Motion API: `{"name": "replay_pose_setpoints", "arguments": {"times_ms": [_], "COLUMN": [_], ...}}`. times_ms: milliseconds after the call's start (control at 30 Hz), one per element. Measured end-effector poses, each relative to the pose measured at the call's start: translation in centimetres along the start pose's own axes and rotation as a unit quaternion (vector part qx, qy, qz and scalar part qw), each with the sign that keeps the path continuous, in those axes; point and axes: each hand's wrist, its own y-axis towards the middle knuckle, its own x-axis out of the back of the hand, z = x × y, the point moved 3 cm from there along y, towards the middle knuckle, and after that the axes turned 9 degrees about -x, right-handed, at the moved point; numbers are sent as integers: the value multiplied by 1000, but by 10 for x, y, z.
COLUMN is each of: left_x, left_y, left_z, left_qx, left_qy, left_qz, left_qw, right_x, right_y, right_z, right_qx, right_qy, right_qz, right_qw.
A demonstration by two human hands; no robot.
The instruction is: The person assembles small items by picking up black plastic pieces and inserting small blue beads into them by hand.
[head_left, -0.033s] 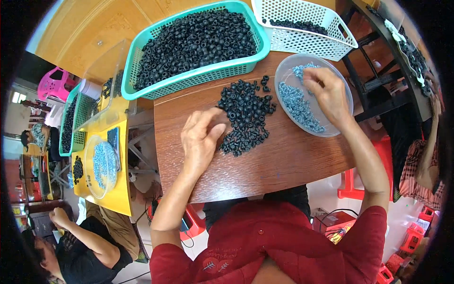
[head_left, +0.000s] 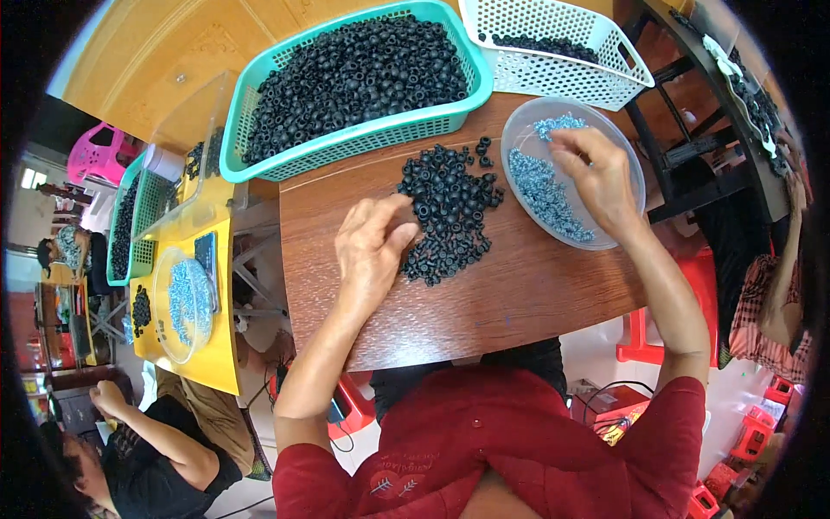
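Beside a loose pile of small black ring-like rubber pieces, my left hand rests on the table. Its fingers are bent toward the pile, with thumb and index finger apart and nothing visible between them. Over a round clear plastic bowl hangs my right hand, its fingers curled in with the thumb close. Whatever they may grip is too small to see. Small shiny blue-silver pieces lie in the bowl, heaped at its left and far sides.
A teal basket full of black pieces stands at the table's far edge, beside a white basket. A yellow side table on the left carries another bowl. A person sits there; another person's arm shows at right.
My left hand has shifted very slightly right, toward the black pieces. My right hand has moved a little left and down over the bowl.
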Motion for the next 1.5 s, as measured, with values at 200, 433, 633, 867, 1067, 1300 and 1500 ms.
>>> {"name": "replay_pose_setpoints", "arguments": {"times_ms": [200, 433, 633, 867, 1067, 1300, 1500], "left_x": [-26, -16, -9, -17, -15, -20, -31], "left_y": [17, -1, -27, -53, -61, -61, -65], "left_z": [0, 0, -39, -52, -58, -52, -39], "left_qx": [-81, 194, 254, 253, 244, 339, 314], "left_qy": [105, -362, -586, -604, -641, -708, -727], "left_qz": [59, 3, -19, -93, -84, -47, -84], "left_qw": [989, 912, 769, 750, 723, 618, 605], "right_x": [-10, -21, -43, -58, -55, -61, -63], "right_y": [-14, -35, -71, -100, -107, -99, -93], "right_z": [14, 37, 66, 89, 97, 94, 95], "right_qx": [73, 118, 62, 118, 129, 93, 109], "right_qy": [24, 62, 217, 200, 179, 209, 172], "right_qz": [42, 50, 81, 18, 35, 35, 30], "right_qw": [996, 990, 971, 972, 975, 973, 979]}}
